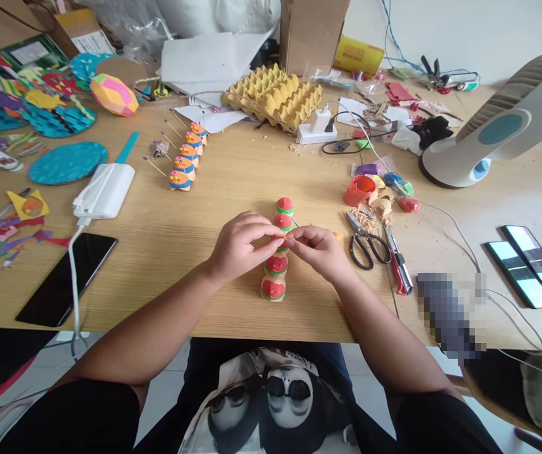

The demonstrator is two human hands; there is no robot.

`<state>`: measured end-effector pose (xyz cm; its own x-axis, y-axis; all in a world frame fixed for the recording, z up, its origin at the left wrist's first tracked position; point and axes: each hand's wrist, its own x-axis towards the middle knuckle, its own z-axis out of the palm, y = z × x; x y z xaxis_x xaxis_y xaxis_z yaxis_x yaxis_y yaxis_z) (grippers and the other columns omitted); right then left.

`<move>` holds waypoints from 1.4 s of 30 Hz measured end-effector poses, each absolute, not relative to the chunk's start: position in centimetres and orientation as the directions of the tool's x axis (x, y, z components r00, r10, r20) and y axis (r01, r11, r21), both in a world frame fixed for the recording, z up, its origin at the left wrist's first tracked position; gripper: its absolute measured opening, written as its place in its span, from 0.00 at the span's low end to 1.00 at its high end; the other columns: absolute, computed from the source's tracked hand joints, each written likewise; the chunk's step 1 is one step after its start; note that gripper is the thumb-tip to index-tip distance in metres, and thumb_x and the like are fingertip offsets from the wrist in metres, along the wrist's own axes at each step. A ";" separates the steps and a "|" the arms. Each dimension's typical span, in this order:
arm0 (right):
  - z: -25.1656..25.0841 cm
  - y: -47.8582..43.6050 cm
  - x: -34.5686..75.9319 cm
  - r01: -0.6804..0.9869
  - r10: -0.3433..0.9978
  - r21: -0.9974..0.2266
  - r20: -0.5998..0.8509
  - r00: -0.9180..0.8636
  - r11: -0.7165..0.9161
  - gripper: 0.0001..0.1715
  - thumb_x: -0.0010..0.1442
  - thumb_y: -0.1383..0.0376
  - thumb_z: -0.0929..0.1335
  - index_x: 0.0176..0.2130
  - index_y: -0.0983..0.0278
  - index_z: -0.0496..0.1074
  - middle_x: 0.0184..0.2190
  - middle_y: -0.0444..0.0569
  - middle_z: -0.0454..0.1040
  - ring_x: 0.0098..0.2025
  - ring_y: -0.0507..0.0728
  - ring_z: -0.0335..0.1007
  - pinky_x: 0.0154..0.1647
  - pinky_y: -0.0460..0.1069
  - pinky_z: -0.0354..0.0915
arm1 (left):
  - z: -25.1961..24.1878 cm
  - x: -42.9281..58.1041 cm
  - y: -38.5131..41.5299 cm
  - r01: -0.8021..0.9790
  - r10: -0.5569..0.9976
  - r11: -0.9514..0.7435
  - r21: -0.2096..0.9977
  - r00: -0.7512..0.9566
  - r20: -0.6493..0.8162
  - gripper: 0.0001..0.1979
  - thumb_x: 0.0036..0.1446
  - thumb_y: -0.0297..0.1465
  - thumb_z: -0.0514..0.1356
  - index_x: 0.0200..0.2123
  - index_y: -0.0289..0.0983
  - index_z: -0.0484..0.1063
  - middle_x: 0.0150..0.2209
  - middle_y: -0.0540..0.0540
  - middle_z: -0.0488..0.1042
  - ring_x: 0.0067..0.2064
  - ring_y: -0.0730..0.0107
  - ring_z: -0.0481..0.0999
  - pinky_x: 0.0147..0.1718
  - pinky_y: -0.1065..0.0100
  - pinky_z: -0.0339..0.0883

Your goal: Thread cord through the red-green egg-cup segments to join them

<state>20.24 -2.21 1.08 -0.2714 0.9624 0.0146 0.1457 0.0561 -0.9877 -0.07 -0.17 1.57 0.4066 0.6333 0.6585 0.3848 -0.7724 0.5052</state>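
Observation:
My left hand [247, 246] and my right hand [320, 252] meet fingertip to fingertip above the table. Both are closed in a pinch on a tiny orange bit [284, 238], too small to name surely. A thin blue stick [294, 220] shows beside my right fingers; whether they grip it I cannot tell. Under the hands lies a caterpillar-like strip of egg-carton cups [273, 289], painted red with green rims and small faces. My fingers hide its middle. A yellow piece [336, 236] lies partly behind my right hand.
Black-handled scissors [369, 243], a red utility knife [398, 265] and a red cup [359, 190] lie right. A finished-looking orange-blue caterpillar [184, 165] stands beyond my left hand. Egg trays [273, 98] are at the back, a phone [67, 277] and power bank [105, 191] left, a white lamp-like device [488, 132] far right.

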 end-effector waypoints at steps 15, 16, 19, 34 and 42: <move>1.1 -2.3 20.3 0.124 0.970 -0.991 0.015 -0.243 0.047 0.21 0.57 0.48 0.73 0.35 0.65 0.78 0.26 0.47 0.73 0.29 0.52 0.63 0.28 0.48 0.57 | 1.8 0.0 -0.3 0.372 0.655 -0.756 0.539 0.406 0.638 0.05 0.61 0.28 0.63 0.38 0.39 0.80 0.34 0.48 0.82 0.36 0.69 0.78 0.39 0.65 0.71; 1.1 -2.3 20.3 0.124 0.971 -0.991 0.015 -0.239 0.045 0.21 0.57 0.49 0.73 0.35 0.65 0.78 0.26 0.46 0.73 0.28 0.52 0.63 0.28 0.48 0.57 | 1.8 0.0 -0.3 0.370 0.653 -0.757 0.539 0.408 0.638 0.05 0.61 0.28 0.63 0.38 0.39 0.80 0.34 0.48 0.82 0.36 0.69 0.78 0.39 0.65 0.71; 1.2 -2.3 20.3 0.124 0.973 -0.991 0.015 -0.229 0.045 0.20 0.57 0.50 0.73 0.34 0.64 0.78 0.26 0.46 0.72 0.28 0.52 0.62 0.28 0.48 0.56 | 1.7 0.0 -0.3 0.367 0.651 -0.759 0.538 0.418 0.634 0.05 0.61 0.28 0.64 0.39 0.39 0.80 0.34 0.48 0.82 0.36 0.69 0.79 0.40 0.65 0.71; 1.3 -2.6 19.8 0.247 0.979 -0.962 0.068 -0.194 0.116 0.14 0.58 0.55 0.71 0.32 0.64 0.77 0.21 0.43 0.66 0.24 0.50 0.55 0.24 0.47 0.52 | 1.2 0.1 -0.5 0.389 0.660 -0.750 0.535 0.398 0.637 0.01 0.60 0.29 0.65 0.35 0.39 0.78 0.34 0.48 0.82 0.36 0.69 0.79 0.40 0.65 0.71; 1.2 -2.7 19.7 0.293 0.981 -0.947 0.081 -0.179 0.131 0.13 0.58 0.58 0.71 0.35 0.65 0.79 0.21 0.42 0.64 0.23 0.50 0.53 0.24 0.47 0.50 | 1.0 0.0 -0.5 0.391 0.691 -0.723 0.570 0.389 0.610 0.02 0.60 0.29 0.65 0.34 0.38 0.79 0.34 0.47 0.81 0.37 0.69 0.78 0.40 0.66 0.71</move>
